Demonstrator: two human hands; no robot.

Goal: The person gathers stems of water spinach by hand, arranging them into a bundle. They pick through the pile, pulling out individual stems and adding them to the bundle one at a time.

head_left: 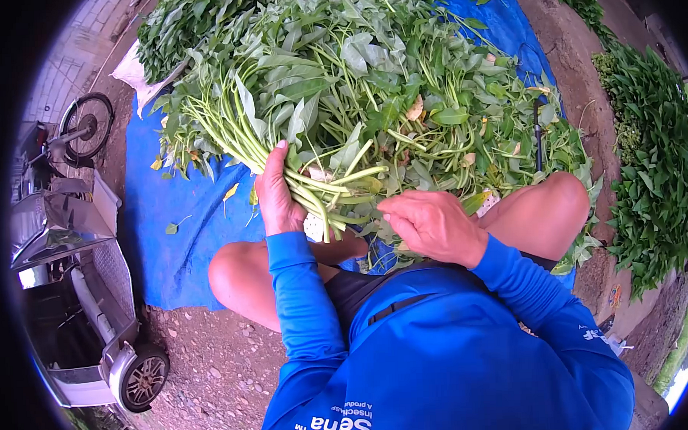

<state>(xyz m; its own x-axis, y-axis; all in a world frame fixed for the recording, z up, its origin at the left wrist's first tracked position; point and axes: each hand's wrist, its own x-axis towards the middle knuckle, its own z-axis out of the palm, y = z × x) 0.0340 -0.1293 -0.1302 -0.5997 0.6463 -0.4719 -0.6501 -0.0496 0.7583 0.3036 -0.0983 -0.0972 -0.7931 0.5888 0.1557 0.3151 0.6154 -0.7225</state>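
My left hand is wrapped round a bunch of water spinach, its thumb lying over the pale green stems. The leafy ends spread up and to the left, while the cut stem ends stick out to the right of the palm. Beside those ends is my right hand, its fingers curled and pinched together; whatever is between them, if anything, is too small to make out. A large heap of loose water spinach lies in front of both hands, with some yellowed leaves among the stems.
A blue tarp lies under the heap and my crossed legs. To the left stand a motorcycle wheel and a metal sidecar on gravel. More piled greens line the right side. A dark, thin curved object rests on the heap.
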